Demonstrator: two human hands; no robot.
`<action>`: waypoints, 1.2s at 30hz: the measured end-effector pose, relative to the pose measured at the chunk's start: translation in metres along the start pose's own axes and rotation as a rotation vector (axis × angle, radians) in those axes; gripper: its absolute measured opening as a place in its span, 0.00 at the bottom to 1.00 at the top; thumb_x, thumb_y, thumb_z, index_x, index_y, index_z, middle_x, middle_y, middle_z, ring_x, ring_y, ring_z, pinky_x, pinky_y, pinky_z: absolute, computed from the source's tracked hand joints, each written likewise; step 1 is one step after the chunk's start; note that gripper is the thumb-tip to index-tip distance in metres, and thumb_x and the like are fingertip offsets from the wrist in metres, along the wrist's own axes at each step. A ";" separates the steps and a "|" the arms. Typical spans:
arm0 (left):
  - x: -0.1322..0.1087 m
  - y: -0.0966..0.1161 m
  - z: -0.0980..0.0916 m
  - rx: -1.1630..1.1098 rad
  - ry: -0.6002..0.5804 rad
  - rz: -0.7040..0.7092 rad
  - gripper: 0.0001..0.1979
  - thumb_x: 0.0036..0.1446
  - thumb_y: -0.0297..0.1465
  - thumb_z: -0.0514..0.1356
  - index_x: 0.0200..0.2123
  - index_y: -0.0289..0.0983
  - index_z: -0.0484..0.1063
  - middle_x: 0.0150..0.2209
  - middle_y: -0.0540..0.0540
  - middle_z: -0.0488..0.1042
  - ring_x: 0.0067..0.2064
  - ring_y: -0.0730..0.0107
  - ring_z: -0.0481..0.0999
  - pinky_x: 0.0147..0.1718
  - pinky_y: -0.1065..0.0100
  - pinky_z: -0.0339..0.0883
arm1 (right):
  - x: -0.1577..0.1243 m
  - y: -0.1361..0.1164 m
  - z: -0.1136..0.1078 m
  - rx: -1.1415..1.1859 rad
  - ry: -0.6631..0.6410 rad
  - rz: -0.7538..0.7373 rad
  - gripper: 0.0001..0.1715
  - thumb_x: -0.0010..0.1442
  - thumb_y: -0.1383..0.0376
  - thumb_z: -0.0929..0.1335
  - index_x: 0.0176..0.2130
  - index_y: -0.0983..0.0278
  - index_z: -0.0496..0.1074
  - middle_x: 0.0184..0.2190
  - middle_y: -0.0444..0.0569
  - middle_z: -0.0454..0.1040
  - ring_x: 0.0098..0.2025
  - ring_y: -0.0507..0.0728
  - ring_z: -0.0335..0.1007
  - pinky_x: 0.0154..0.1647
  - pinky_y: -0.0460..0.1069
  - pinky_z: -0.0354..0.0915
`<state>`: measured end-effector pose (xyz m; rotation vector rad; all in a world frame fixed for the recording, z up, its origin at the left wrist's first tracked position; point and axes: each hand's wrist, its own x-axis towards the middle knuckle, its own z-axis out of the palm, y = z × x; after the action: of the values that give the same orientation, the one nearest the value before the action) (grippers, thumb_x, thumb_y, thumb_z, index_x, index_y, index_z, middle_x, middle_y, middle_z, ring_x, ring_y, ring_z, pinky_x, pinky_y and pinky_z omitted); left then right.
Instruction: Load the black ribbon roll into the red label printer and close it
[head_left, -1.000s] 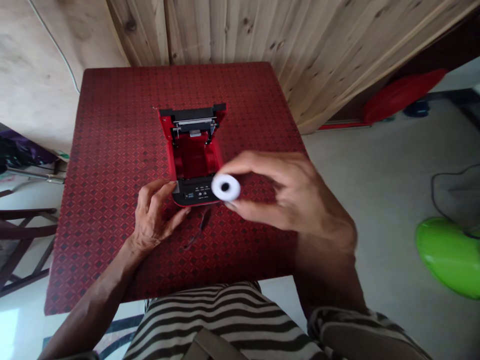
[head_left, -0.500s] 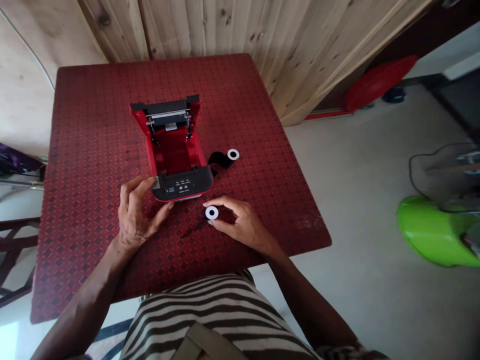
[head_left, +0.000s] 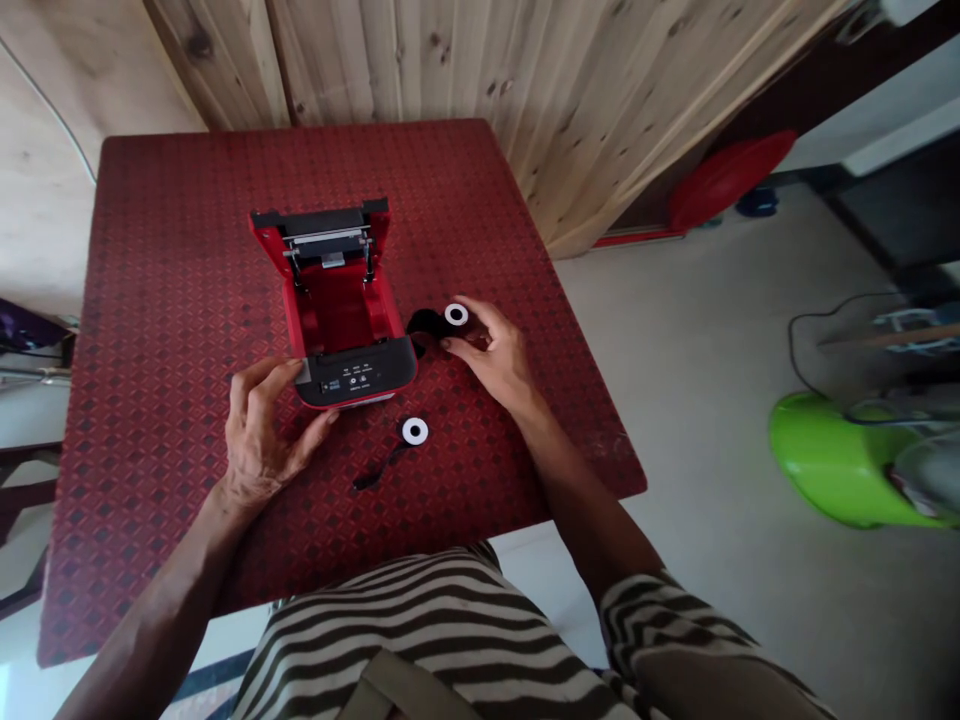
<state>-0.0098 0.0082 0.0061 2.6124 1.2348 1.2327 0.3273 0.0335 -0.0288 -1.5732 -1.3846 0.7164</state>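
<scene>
A red and black label printer point(head_left: 356, 372) stands on the table with its lid point(head_left: 326, 225) raised; the red inner bay shows. My left hand point(head_left: 262, 430) grips its front left corner, fingers on the top edge and thumb against the front. Right of the printer, my right hand point(head_left: 499, 355) has thumb and fingers around a black ribbon roll point(head_left: 456, 315) with a white core end, some black ribbon trailing from it toward the printer. A second ribbon roll point(head_left: 415, 431) lies in front of the printer, its dark tail stretching left along the tabletop.
The table point(head_left: 172, 250) has a red patterned cover and meets a wooden plank wall point(head_left: 420, 60) at the back. On the floor to the right are a green stool-like object point(head_left: 832, 455) and a cable. A red round thing point(head_left: 731, 180) leans farther back.
My right hand has let go of the near ribbon roll and moved up and right to the far one, taking hold of it. My left hand stays on the printer.
</scene>
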 end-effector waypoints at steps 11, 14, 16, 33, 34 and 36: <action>-0.001 0.004 0.002 -0.026 0.001 -0.020 0.38 0.63 0.39 0.71 0.71 0.40 0.60 0.56 0.38 0.76 0.58 0.54 0.79 0.56 0.54 0.79 | -0.029 -0.110 -0.095 0.147 -0.186 -0.183 0.20 0.58 0.58 0.81 0.50 0.48 0.82 0.43 0.47 0.85 0.43 0.61 0.82 0.45 0.56 0.75; -0.001 0.005 0.002 -0.030 -0.005 -0.019 0.39 0.64 0.39 0.71 0.72 0.41 0.59 0.57 0.39 0.76 0.58 0.54 0.78 0.57 0.54 0.78 | -0.020 -0.151 -0.093 0.108 -0.517 -0.408 0.19 0.63 0.53 0.78 0.54 0.47 0.81 0.44 0.47 0.85 0.45 0.63 0.81 0.48 0.58 0.75; -0.001 0.005 0.001 -0.031 -0.009 -0.016 0.39 0.64 0.39 0.71 0.72 0.41 0.59 0.57 0.39 0.76 0.58 0.54 0.78 0.57 0.55 0.78 | -0.004 -0.164 -0.066 -0.077 -0.602 -0.501 0.18 0.69 0.61 0.74 0.57 0.54 0.78 0.51 0.49 0.82 0.52 0.60 0.79 0.56 0.57 0.72; -0.007 0.007 0.002 -0.072 -0.039 -0.071 0.36 0.66 0.39 0.69 0.72 0.40 0.59 0.57 0.36 0.75 0.57 0.55 0.78 0.55 0.56 0.79 | 0.047 -0.178 0.045 -0.795 -0.739 -0.511 0.06 0.67 0.73 0.71 0.39 0.64 0.78 0.35 0.53 0.80 0.40 0.61 0.77 0.40 0.53 0.64; -0.007 0.007 0.002 -0.075 -0.045 -0.072 0.37 0.66 0.39 0.69 0.72 0.40 0.59 0.57 0.36 0.75 0.57 0.55 0.78 0.55 0.56 0.79 | 0.047 -0.181 0.046 -0.817 -0.751 -0.493 0.06 0.67 0.74 0.71 0.40 0.64 0.78 0.36 0.54 0.81 0.40 0.62 0.77 0.41 0.54 0.64; -0.008 0.007 0.002 -0.081 -0.051 -0.070 0.37 0.66 0.38 0.69 0.72 0.40 0.59 0.57 0.36 0.75 0.57 0.54 0.78 0.55 0.56 0.79 | 0.045 -0.185 0.047 -0.873 -0.773 -0.465 0.08 0.68 0.74 0.69 0.42 0.66 0.79 0.37 0.57 0.81 0.41 0.63 0.78 0.41 0.54 0.65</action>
<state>-0.0067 -0.0013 0.0020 2.5048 1.2293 1.1721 0.2122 0.0836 0.1223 -1.5144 -2.8017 0.4447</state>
